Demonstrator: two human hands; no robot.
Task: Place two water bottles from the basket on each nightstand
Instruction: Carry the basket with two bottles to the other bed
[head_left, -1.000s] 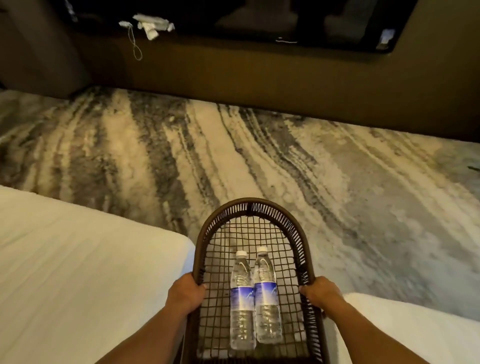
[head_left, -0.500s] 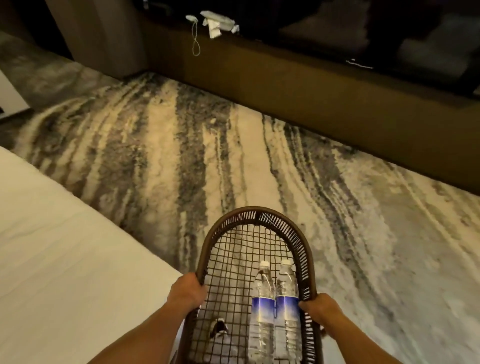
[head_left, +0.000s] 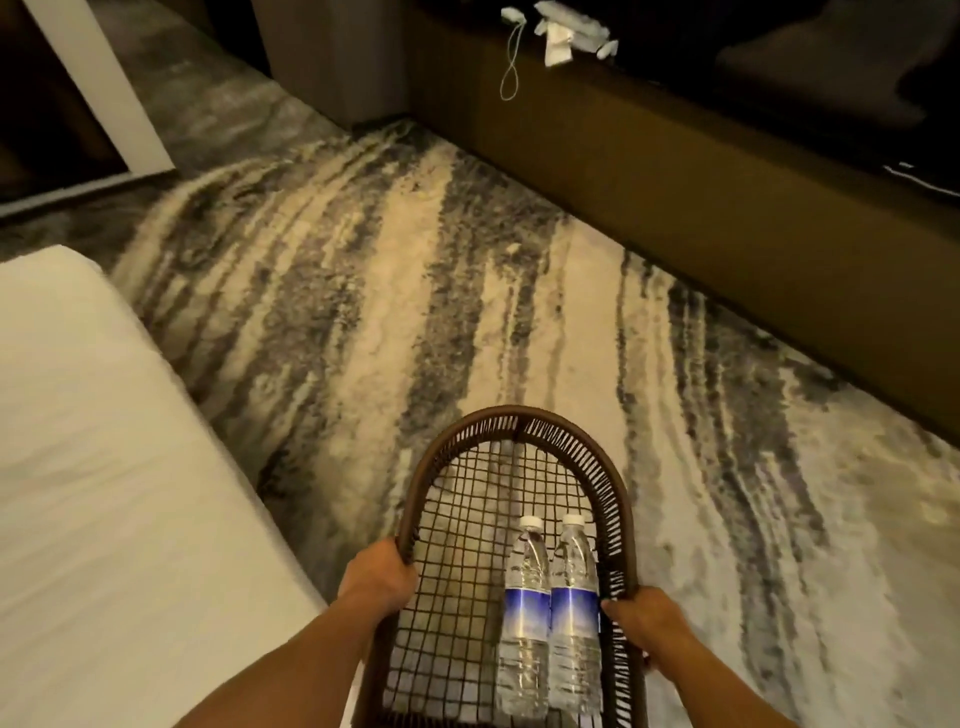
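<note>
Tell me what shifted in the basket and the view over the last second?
The two bottles slid from the middle of the basket to its right side, against the rim by the right hand. The view swung left: the bed now fills the left and the second bed corner at lower right is gone. Nothing was taken or released; the left hand and right hand grip the rims as before.

Basket (head_left: 519, 423) near end cut by bottom edge; bed (head_left: 104, 493) cut by left edge; white clutter (head_left: 563, 28) on ledge unidentifiable.
</note>
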